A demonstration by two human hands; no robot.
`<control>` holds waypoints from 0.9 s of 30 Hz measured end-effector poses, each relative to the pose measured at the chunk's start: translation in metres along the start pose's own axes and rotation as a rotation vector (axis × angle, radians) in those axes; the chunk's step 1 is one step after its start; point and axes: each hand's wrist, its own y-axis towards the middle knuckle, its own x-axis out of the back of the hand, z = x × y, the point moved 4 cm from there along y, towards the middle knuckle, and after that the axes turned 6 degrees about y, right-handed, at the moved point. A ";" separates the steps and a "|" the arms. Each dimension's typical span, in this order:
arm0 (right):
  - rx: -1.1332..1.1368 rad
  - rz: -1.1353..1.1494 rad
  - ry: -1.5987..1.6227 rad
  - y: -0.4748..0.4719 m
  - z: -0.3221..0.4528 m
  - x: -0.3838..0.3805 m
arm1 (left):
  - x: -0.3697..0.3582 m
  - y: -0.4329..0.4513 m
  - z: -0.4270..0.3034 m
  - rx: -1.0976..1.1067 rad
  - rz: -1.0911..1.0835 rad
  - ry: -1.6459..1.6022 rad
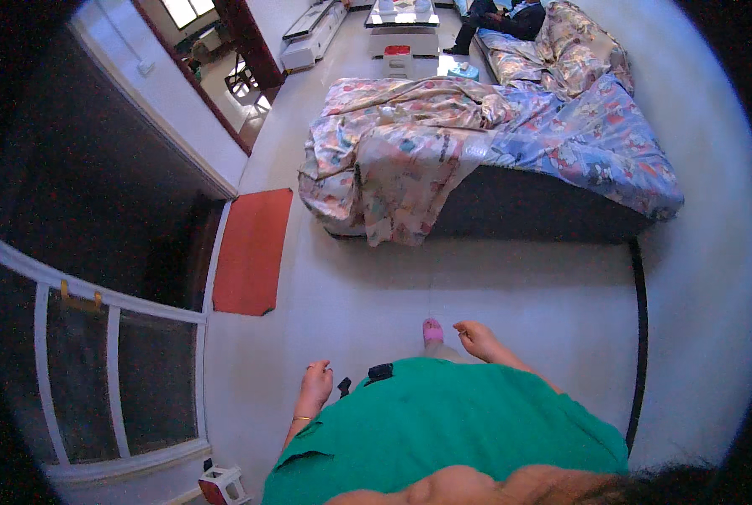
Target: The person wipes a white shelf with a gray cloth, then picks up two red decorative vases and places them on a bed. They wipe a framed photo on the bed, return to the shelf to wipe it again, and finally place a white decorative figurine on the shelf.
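My left hand hangs at my side with its fingers loosely bent and a thin bracelet at the wrist; I see nothing in it. On the other side, my right hand swings forward over the pale floor, also loosely curled and with nothing visible in it. Between them is my green top, with a small black clip-like piece at its front edge. One foot in a pink slipper shows beyond the hem. Ahead stands a sofa draped with rumpled patterned covers.
A red mat lies by a white-framed glass door at left. A small stool is at lower left. Farther off are a coffee table, a red-topped stool, a low cabinet and a seated person.
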 end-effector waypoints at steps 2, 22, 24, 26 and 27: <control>0.034 -0.033 -0.032 0.044 -0.006 0.032 | 0.000 0.040 -0.027 0.002 0.042 0.022; 0.199 -0.058 0.012 0.384 0.078 0.169 | 0.075 0.409 -0.138 -0.148 -0.040 -0.131; 0.206 -0.039 0.034 0.398 0.089 0.170 | 0.084 0.450 -0.158 -0.251 -0.006 -0.169; 0.186 -0.033 0.098 0.413 0.097 0.175 | 0.088 0.484 -0.182 -0.347 0.013 -0.186; 0.183 -0.038 0.122 0.422 0.099 0.179 | 0.089 0.499 -0.195 -0.381 0.030 -0.204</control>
